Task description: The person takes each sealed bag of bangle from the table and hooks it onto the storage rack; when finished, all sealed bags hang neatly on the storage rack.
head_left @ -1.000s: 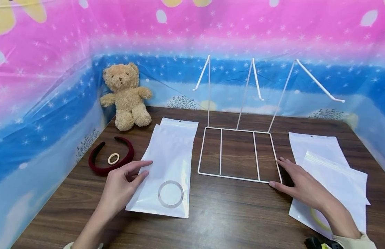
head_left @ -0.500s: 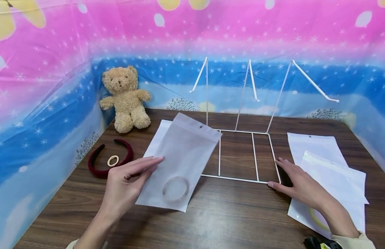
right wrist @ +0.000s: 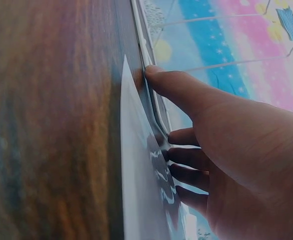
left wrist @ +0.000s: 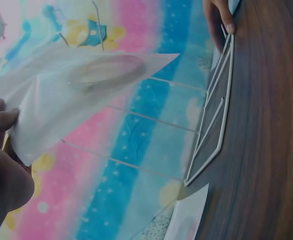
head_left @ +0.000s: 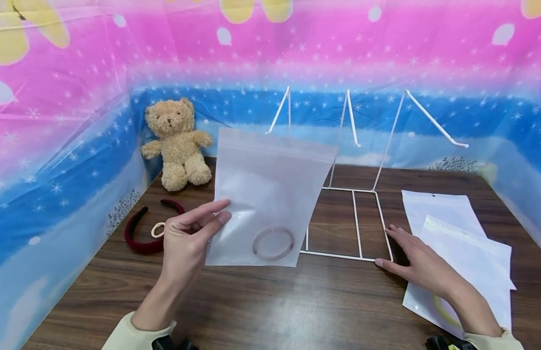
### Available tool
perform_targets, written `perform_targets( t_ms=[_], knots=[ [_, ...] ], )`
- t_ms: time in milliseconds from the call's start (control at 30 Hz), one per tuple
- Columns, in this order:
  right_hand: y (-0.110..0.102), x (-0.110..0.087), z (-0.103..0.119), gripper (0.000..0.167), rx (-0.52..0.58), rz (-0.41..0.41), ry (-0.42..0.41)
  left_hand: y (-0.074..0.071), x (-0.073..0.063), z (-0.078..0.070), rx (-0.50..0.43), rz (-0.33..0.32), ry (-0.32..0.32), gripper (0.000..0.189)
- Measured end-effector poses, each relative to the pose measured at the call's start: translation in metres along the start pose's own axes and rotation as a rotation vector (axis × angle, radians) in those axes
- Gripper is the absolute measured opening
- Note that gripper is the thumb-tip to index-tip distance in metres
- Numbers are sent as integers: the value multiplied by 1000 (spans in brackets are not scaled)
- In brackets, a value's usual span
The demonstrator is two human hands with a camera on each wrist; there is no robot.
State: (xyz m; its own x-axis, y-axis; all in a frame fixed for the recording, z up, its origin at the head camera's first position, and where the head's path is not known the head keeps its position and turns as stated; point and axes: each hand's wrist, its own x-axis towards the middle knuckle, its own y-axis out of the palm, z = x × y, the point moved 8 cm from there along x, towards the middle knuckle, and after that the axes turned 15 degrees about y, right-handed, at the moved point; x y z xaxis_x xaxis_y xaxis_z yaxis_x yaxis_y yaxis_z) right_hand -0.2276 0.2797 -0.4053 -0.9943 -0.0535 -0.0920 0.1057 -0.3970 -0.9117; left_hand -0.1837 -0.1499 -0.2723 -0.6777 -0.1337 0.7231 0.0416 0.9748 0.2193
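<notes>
Between thumb and fingers, my left hand (head_left: 187, 243) pinches the left edge of a translucent white zip bag (head_left: 261, 189), held up above the table. A pale round bangle (head_left: 272, 258) shows through near the bag's bottom. In the left wrist view the bag (left wrist: 41, 110) tilts over the scene. My right hand (head_left: 427, 265) rests at the near right corner of a white wire rack (head_left: 357, 223), its thumb on the front bar and its fingers by the side bar. The rack has three upright arms with bent tips; the raised bag hides its left part.
White zip bags (head_left: 467, 267) lie at the right, partly under the right forearm, one with a yellow ring (head_left: 443, 311). A teddy bear (head_left: 176, 141) sits back left; a dark red headband (head_left: 136, 238) and small cream ring (head_left: 154, 230) lie before it. Another bag (left wrist: 189, 212) lies beside the rack.
My left hand has lifted the top bag off the one under it, raising it upright and moving it right, partly in front of the rack. My right hand has stayed at the rack's corner.
</notes>
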Motion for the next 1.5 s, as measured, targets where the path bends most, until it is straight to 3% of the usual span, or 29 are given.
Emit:
perform_targets(
  t_ms=[267, 867, 1133, 1500],
  knots=[
    [1, 0, -1, 101, -3, 6, 11, -6, 2, 18, -136, -108, -111, 28],
    [0, 1, -6, 101, -2, -1, 19, -9, 9, 40, -164, -141, -171, 31],
    [1, 2, -6, 101, -11, -1, 25, -9, 23, 64, -103, -185, -194, 31],
    [-1, -2, -2, 97, 2, -20, -4, 10, 59, 102, -184, -207, -196, 30]
  ],
)
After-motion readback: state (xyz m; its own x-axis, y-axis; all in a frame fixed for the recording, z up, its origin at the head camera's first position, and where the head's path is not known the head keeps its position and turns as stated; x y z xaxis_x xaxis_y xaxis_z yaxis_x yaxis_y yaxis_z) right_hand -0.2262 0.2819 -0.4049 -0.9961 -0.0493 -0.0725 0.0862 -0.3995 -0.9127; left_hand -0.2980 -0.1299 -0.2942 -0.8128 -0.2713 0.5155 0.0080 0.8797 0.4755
